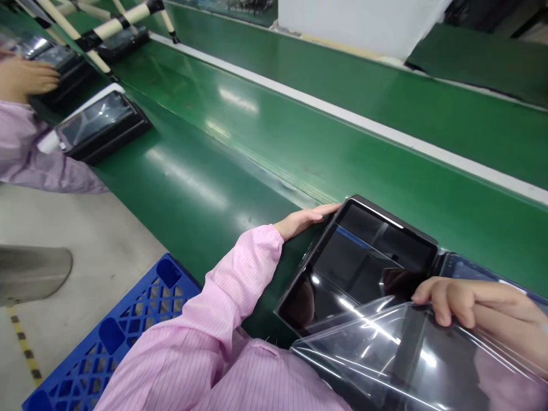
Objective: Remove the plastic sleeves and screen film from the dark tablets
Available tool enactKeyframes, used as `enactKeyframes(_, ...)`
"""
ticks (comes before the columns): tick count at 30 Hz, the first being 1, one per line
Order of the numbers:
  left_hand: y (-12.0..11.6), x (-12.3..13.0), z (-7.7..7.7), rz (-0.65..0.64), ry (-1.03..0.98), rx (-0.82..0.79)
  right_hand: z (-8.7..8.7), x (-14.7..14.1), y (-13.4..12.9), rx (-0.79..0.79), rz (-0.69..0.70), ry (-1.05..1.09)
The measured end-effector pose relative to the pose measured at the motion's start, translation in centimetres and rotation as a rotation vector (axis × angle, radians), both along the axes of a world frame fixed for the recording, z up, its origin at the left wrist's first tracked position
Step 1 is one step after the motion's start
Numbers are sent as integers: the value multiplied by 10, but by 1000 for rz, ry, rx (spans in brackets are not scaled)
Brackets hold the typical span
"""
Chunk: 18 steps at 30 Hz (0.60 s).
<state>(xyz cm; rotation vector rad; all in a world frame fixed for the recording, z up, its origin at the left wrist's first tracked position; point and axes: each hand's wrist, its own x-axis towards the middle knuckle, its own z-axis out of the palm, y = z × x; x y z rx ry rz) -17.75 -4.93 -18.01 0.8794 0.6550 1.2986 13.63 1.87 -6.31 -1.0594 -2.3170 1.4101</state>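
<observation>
A tablet (363, 257) with a glossy dark screen lies face up, in a black tray or case, on the green work surface before me. My left hand (306, 220) rests along its upper left edge, fingers stretched out and holding nothing. Pinched in my right hand (475, 302) is a clear plastic film (411, 354), which slants over the lower right part of the screen. Part of the film lies past the bottom of the view. Beside the tablet, partly behind my right hand, shows another dark blue, flat item (466, 271).
A co-worker's hand (25, 77) is at the upper left, near devices in black trays (107, 125). A pipe rack (115, 25) stands over the bench there. A white strip (299, 97) runs along the green surface. Below left is a blue plastic pallet (128, 331).
</observation>
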Motion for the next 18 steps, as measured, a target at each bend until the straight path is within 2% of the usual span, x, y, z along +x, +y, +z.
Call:
enactKeyframes(3, -2, 2, 1, 17, -27, -27, 4, -5, -4, -260, 85, 109)
enactKeyframes(4, -3, 2, 2, 12, -31, -37, 5, -6, -5, -286, 70, 127)
enactKeyframes(7, -6, 2, 4, -4, -29, -48, 5, -5, -7, -301, 45, 153)
enactKeyframes(12, -8, 4, 7, 2, -18, -40, 8, -8, -11, -233, 155, 156)
enactKeyframes(18, -12, 6, 7, -12, -26, -40, 7, -8, -15, -168, 189, 189)
